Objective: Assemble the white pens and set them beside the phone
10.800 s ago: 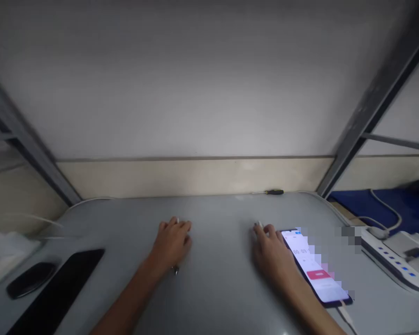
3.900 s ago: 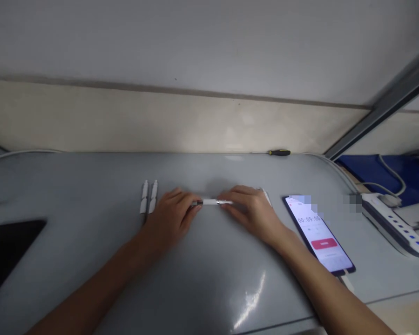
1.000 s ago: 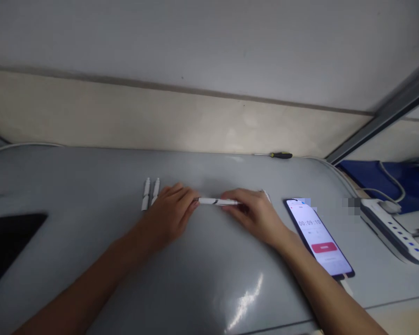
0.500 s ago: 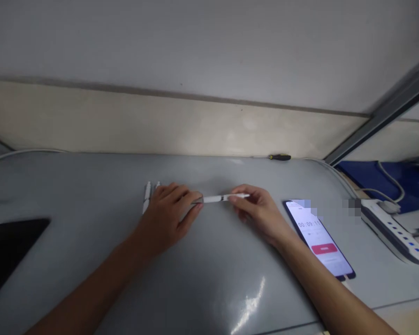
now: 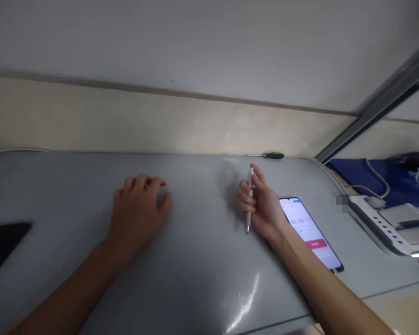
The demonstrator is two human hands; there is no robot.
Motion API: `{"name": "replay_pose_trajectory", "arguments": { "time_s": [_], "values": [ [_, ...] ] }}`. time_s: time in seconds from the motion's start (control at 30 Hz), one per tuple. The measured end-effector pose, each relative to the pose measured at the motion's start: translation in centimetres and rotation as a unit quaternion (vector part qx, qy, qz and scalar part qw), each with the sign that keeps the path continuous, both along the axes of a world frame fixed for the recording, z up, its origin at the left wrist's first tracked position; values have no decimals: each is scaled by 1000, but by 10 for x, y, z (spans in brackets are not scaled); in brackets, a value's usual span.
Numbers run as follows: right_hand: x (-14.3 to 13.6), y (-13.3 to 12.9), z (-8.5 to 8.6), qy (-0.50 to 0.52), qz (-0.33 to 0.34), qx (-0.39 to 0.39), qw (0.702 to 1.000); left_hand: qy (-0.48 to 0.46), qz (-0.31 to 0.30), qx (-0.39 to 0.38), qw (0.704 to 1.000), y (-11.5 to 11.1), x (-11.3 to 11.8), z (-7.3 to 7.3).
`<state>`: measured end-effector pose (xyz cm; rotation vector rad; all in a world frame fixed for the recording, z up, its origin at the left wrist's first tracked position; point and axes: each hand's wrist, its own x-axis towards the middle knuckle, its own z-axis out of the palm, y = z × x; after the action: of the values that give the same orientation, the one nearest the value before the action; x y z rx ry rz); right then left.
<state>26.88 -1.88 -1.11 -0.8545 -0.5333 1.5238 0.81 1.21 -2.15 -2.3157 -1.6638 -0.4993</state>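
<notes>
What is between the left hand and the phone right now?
The right hand, holding a white pen, lies between the left hand and the phone; the head view shows this.

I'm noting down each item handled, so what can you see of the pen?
The pen is slim and white, apparently plastic, with a silvery, metallic-looking tip. The right hand's fingers wrap its middle, hiding part of the barrel. It points tip-end towards the wearer, seemingly raised above the desk.
</notes>
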Motion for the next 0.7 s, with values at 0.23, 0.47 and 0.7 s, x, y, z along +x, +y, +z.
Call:
{"name": "replay_pose_trajectory", "arguments": {
  "time_s": [0.23, 0.47, 0.7],
  "values": [
    [1, 1, 2, -19, 7, 22, 1000, 24, 9, -17, 1000, -1, 1, 0],
    [1, 0, 6, 40, 26, 17, 999, 47, 26, -76, 996, 1, 4, -1],
    [7, 2, 6, 38, 24, 23, 999, -7, -58, -61, 996, 5, -1, -8]
  ]
}}
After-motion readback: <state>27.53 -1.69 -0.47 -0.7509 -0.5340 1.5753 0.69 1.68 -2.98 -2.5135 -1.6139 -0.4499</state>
